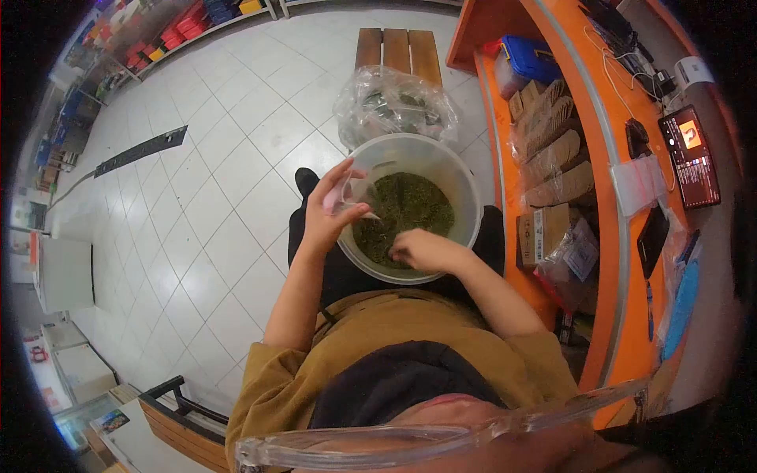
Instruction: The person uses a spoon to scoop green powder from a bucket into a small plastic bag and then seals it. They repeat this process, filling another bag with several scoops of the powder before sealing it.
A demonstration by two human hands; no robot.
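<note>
A translucent white plastic bucket (471, 185) sits at my lap, with dry green crumbled herb (418, 201) in its bottom. At the bucket's left rim, my left hand (322, 209) is closed on a small clear plastic bag (344, 195), thumb and fingers around its sides. My right hand (430, 251) reaches inside over the near part of the herb. Its fingers are curled together, and what they hold, if anything, is hidden.
Beyond the bucket, a large clear bag (394, 106) with green contents rests on a slatted wooden bench (397, 49). To the right, an orange counter (579, 94) carries a lit phone (690, 156) and a stack of small plastic bags (637, 184). Cardboard boxes (544, 235) fill its shelf.
</note>
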